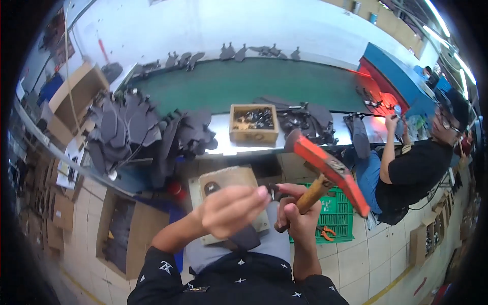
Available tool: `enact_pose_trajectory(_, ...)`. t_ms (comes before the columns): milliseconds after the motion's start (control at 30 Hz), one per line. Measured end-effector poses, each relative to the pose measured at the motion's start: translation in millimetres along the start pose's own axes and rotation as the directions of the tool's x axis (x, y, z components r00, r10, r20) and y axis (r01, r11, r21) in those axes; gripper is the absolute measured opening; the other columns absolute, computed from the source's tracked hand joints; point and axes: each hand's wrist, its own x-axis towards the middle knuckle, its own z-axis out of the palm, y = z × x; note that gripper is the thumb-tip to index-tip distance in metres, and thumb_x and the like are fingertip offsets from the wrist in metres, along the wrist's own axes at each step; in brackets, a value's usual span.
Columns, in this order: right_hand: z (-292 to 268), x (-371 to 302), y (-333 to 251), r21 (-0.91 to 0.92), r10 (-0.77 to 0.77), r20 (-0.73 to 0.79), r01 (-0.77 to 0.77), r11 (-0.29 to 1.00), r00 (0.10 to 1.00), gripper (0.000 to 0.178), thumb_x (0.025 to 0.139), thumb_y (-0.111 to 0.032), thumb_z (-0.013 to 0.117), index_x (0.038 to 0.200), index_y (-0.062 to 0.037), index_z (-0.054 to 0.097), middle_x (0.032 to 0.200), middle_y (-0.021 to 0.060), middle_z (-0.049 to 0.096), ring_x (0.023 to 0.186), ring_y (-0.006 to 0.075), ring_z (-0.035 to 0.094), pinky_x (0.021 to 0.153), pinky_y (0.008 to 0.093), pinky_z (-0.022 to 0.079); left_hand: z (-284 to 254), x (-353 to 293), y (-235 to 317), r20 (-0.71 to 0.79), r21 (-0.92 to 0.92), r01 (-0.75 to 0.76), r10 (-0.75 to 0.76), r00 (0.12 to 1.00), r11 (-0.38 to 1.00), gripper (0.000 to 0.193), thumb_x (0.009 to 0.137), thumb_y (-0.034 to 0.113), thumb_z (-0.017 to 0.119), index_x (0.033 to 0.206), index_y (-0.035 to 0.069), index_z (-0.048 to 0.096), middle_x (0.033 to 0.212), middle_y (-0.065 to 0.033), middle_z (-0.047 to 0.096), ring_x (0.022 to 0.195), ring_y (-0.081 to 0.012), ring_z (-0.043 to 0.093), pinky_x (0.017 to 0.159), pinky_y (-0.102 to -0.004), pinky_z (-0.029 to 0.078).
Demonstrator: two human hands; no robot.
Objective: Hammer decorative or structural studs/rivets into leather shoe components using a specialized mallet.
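My right hand (303, 216) is wrapped around the wooden handle (313, 193) of a hammer, whose red head (330, 170) tilts up and to the right. My left hand (229, 211) is closed in a pinch at a small dark part with a shiny metal bit (273, 191). My right fingertips meet the same part, so the two hands are almost touching. Below them, a pale block (231, 177) with a dark round spot stands before my lap, partly hidden by my left hand. A dark grey flat piece (245, 237) lies against my lap.
A wooden box (254, 136) of small metal parts stands on the bench edge beside the green conveyor belt (213, 84). Grey flat pieces (127, 124) are heaped at left. A green crate (338, 211) with orange-handled pliers (327, 233) is at right, near a seated co-worker (419, 170).
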Motion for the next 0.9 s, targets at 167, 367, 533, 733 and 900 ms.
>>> enact_pose_trajectory(167, 35, -5, -7, 0.026, -0.079, 0.131, 0.077, 0.997, 0.988, 0.019, 0.088, -0.004, 0.071, 0.105, 0.0023, 0.065, 0.115, 0.0179, 0.065, 0.062, 0.0057, 0.056, 0.050, 0.0184, 0.044, -16, -26, 32, -0.103, 0.008, 0.076, -0.075, 0.992, 0.997, 0.025, 0.069, -0.004, 0.077, 0.094, 0.000, 0.076, 0.113, -0.0129, 0.065, 0.098, -0.0246, 0.064, 0.079, -0.0290, 0.058)
enact_pose_trajectory(367, 36, -17, -4, 0.027, 0.085, 0.021, -0.086, 0.996, 0.996, 0.017, 0.083, 0.004, 0.073, 0.093, -0.0003, 0.060, 0.109, 0.0267, 0.068, 0.058, 0.0063, 0.056, 0.049, 0.0185, 0.044, -14, -68, 34, -0.081, -0.173, 0.600, -0.619, 0.781, 0.781, 0.033, 0.076, 0.005, 0.078, 0.108, 0.003, 0.070, 0.111, -0.0096, 0.067, 0.097, -0.0248, 0.065, 0.079, -0.0330, 0.054)
enact_pose_trajectory(533, 25, -12, 23, 0.123, 0.087, 0.065, -0.095, 0.988, 0.994, 0.022, 0.081, 0.001, 0.076, 0.092, 0.0018, 0.057, 0.098, 0.0229, 0.068, 0.052, 0.0072, 0.054, 0.043, 0.0200, 0.042, -5, -94, 45, 0.166, -0.386, 0.901, -0.946, 0.277, 0.196, 0.046, 0.081, 0.014, 0.076, 0.123, 0.003, 0.060, 0.112, -0.0129, 0.065, 0.102, -0.0289, 0.062, 0.088, -0.0356, 0.049)
enact_pose_trajectory(733, 30, -2, 48, 0.051, 0.215, 0.062, -0.218, 0.975, 0.975, 0.030, 0.092, -0.022, 0.070, 0.101, 0.0043, 0.058, 0.089, 0.0212, 0.068, 0.044, 0.0068, 0.047, 0.039, 0.0205, 0.037, 27, -145, 40, 0.047, 0.046, 0.957, -0.957, 0.285, 0.287, 0.040, 0.082, 0.015, 0.074, 0.118, 0.004, 0.062, 0.108, -0.0132, 0.065, 0.104, -0.0323, 0.058, 0.091, -0.0397, 0.046)
enact_pose_trajectory(900, 32, 4, 65, 0.066, 0.253, 0.108, -0.261, 0.963, 0.961, 0.031, 0.094, -0.024, 0.068, 0.103, 0.0037, 0.058, 0.091, 0.0211, 0.068, 0.042, 0.0065, 0.044, 0.037, 0.0210, 0.035, 44, -165, 22, 0.064, -0.126, 0.974, -0.978, 0.197, 0.188, 0.021, 0.080, 0.007, 0.072, 0.100, 0.002, 0.067, 0.096, -0.0125, 0.066, 0.096, -0.0311, 0.060, 0.084, -0.0379, 0.048)
